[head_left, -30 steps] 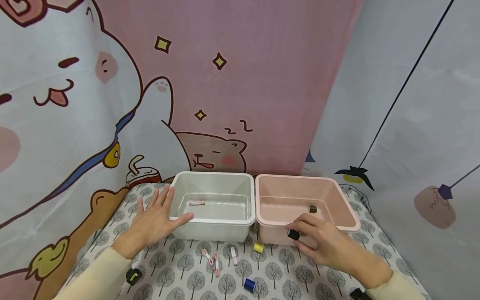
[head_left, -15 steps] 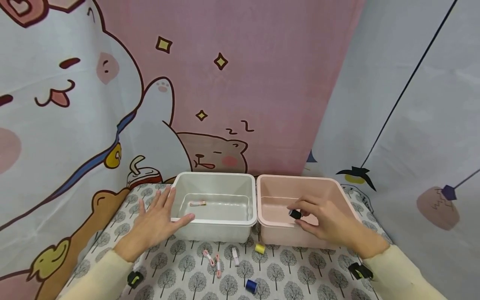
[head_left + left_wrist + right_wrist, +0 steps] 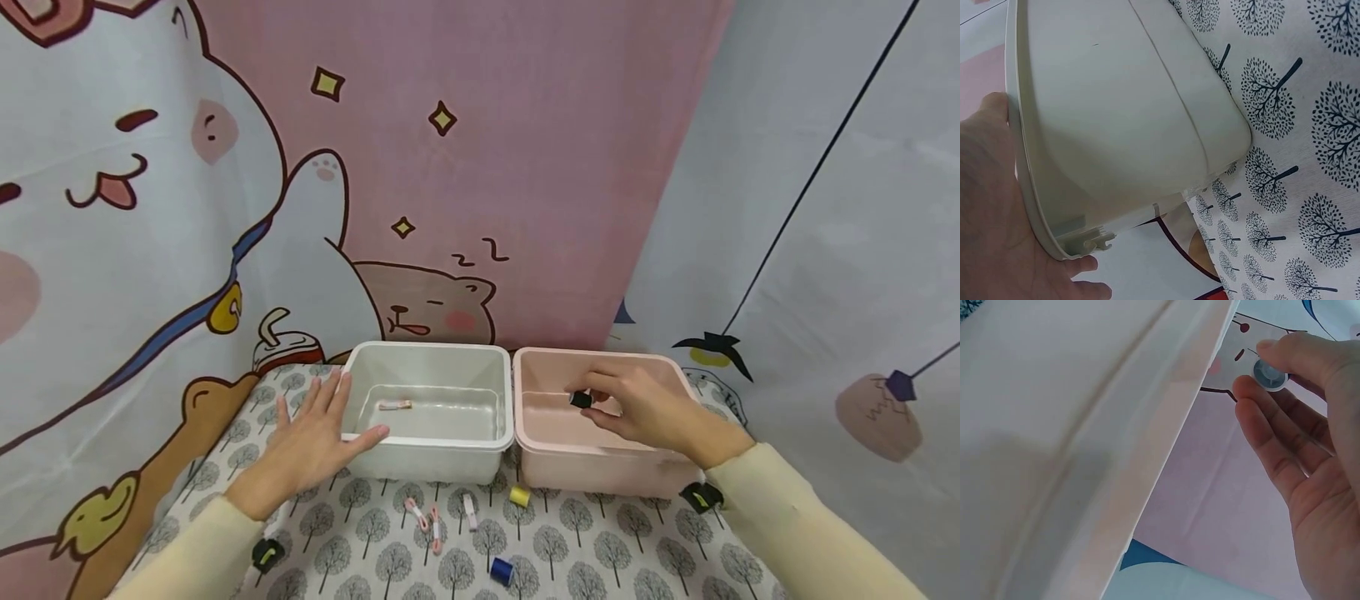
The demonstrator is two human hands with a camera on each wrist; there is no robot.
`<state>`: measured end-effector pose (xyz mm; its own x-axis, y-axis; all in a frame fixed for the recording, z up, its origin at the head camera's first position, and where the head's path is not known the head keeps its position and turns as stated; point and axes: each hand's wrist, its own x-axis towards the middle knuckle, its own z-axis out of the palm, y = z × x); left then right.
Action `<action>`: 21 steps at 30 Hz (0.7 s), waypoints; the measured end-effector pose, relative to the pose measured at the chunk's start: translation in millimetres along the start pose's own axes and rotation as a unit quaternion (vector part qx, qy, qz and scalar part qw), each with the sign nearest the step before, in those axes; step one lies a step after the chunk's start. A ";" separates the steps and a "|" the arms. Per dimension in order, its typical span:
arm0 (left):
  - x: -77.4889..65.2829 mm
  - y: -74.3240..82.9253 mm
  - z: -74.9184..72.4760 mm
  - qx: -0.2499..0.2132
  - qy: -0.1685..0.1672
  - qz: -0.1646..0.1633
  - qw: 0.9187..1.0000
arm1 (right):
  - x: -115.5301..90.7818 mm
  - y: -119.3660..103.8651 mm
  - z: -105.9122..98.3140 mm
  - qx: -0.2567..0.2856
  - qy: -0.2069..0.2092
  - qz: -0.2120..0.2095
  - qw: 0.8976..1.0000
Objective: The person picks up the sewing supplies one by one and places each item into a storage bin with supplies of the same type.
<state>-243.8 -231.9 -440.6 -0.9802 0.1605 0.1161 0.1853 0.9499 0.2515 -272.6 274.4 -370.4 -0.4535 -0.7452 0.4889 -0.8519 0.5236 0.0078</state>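
My right hand (image 3: 648, 408) pinches a black thread spool (image 3: 581, 399) between thumb and fingers, over the pink bin (image 3: 592, 471). In the right wrist view the spool's pale round end (image 3: 1270, 375) shows between the fingertips. My left hand (image 3: 303, 446) lies with fingers spread at the left end of the white bin (image 3: 431, 462). Seen from the left wrist, that hand (image 3: 988, 206) touches the bin's rim (image 3: 1025, 169). A small pink-and-white bundle (image 3: 395, 405) lies inside the white bin. The right hand hides part of the pink bin's floor.
On the tree-print cloth before the bins lie a yellow spool (image 3: 519, 497), a blue spool (image 3: 502, 571), two pink-and-white bundles (image 3: 436, 530) and a whitish one (image 3: 469, 512). The bins stand side by side, a printed curtain (image 3: 562, 167) behind them.
My right hand has carried the black spool from the pink bin's front edge up and inward over the bin. The dark green spool seen inside earlier is now hidden. My left hand stays put.
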 end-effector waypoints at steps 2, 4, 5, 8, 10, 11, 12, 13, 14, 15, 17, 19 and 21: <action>0.9 -0.3 -0.8 0.000 -0.001 0.001 1.000 | 4.3 3.5 -0.6 0.005 -0.013 0.008 1.000; 1.5 -0.5 -1.2 0.000 -0.003 0.000 1.000 | 7.8 6.6 -1.5 0.013 -0.031 0.022 0.999; 1.7 -0.5 -1.3 -0.001 -0.004 0.000 1.000 | 9.2 8.1 -1.9 0.015 -0.039 0.031 0.999; 2.0 -0.6 -1.2 0.002 -0.002 0.000 1.000 | 14.2 13.8 -2.8 0.024 -0.060 0.049 0.997; 2.1 -0.8 -1.1 0.002 -0.001 0.000 1.000 | 18.4 18.3 -2.4 0.028 -0.065 0.051 0.996; 2.2 -0.9 -1.1 0.003 -0.001 0.000 1.000 | 20.6 20.8 -1.9 0.030 -0.065 0.049 0.996; 2.2 -1.1 -1.1 0.003 -0.001 0.000 1.000 | 23.0 23.3 -1.4 0.034 -0.067 0.047 0.996; 2.0 -1.2 -1.1 0.004 -0.001 -0.001 1.000 | 25.5 25.7 -0.6 0.036 -0.068 0.043 0.996; 2.0 -1.2 -1.1 0.004 -0.001 -0.001 1.000 | 28.1 28.1 0.3 0.040 -0.070 0.041 0.996; 1.9 -1.3 -1.2 0.004 -0.001 -0.002 1.000 | 30.3 30.8 1.3 0.044 -0.074 0.043 0.995; 1.8 -1.2 -1.2 0.004 -0.001 -0.003 1.000 | 34.5 36.1 3.3 0.053 -0.083 0.050 0.994; 1.6 -0.9 -1.0 0.003 0.000 -0.004 1.000 | 38.1 41.3 5.4 0.063 -0.094 0.060 0.992; 1.4 -0.7 -0.5 0.002 -0.001 -0.006 1.000 | 41.3 46.1 7.4 0.070 -0.106 0.071 0.989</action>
<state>-245.3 -232.5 -440.1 -0.9822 0.1502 0.1123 0.1742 0.9527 0.2492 -332.5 264.8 -356.4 -0.6034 -0.7461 0.2815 -0.7968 0.5781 -0.1758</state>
